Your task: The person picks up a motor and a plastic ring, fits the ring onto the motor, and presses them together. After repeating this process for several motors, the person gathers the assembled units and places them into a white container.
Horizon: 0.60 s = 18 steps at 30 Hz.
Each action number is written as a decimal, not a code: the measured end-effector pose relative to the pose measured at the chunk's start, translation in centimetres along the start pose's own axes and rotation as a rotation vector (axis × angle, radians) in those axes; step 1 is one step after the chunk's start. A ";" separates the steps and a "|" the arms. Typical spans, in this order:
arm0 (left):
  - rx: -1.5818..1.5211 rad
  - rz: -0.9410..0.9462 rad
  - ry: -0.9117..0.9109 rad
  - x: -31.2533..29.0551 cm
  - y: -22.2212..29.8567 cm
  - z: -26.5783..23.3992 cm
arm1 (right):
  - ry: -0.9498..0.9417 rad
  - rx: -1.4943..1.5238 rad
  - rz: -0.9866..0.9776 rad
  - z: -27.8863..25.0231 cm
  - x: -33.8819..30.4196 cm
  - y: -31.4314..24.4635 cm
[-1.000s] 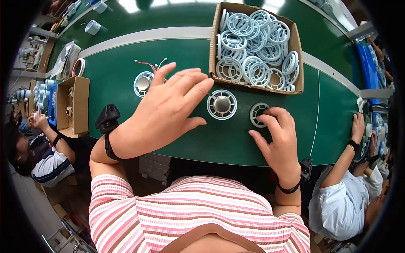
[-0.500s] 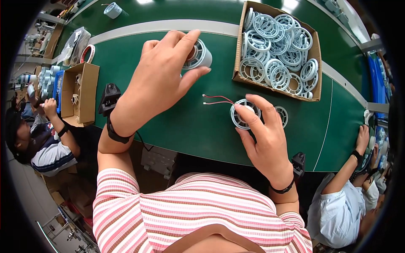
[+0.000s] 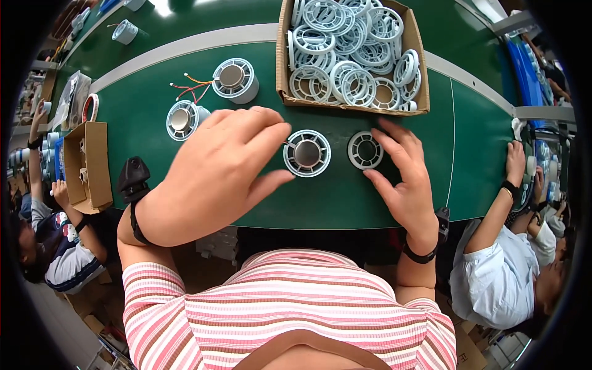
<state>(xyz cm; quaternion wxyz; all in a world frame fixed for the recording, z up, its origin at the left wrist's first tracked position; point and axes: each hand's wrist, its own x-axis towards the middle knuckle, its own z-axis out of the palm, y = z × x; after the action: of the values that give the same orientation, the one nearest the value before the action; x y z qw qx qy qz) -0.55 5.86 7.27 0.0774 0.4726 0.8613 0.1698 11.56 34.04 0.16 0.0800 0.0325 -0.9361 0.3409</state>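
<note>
A pale blue round housing [image 3: 319, 166] with a silver disc in its middle sits upright on the green table between my hands. My left hand [image 3: 216, 169] is open just left of it, thumb and fingers apart. My right hand [image 3: 404, 176] is open, thumb and fingers spread around the right side of a spoked pale blue ring [image 3: 352, 147] lying flat. Its fingertips are at the ring's edge; I cannot tell whether they press on it. Beyond my left hand stand a similar housing [image 3: 248, 92] and another [image 3: 200, 113] partly covered by that hand, with red and orange wires between them.
A cardboard box [image 3: 357, 110] full of pale blue rings stands at the back. At left are another cardboard box [image 3: 95, 160], a tape roll [image 3: 90, 108] and a plastic bag [image 3: 75, 98]. People work on both sides, one person's arm [image 3: 502, 197] resting at the table's right.
My left hand has let go of the far housing and come back toward the nearer one. My right hand has left that nearer housing and moved right to the flat ring. The view has shifted.
</note>
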 end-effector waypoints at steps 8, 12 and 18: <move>-0.217 0.017 -0.185 2.2 -1.7 4.2 | -0.005 0.024 -0.029 1.3 -0.6 0.1; -0.568 -0.110 -0.253 2.7 -1.4 5.0 | 0.011 0.042 0.028 1.7 -0.9 0.2; -1.014 -0.217 -0.301 2.6 -0.6 6.2 | 0.123 0.212 0.029 1.1 -1.0 -1.6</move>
<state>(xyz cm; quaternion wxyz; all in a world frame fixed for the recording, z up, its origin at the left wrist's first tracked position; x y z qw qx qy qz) -0.55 9.09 1.37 0.4356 0.3035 0.6946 0.4855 12.55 32.12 0.18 0.1284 0.0065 -0.8886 0.4403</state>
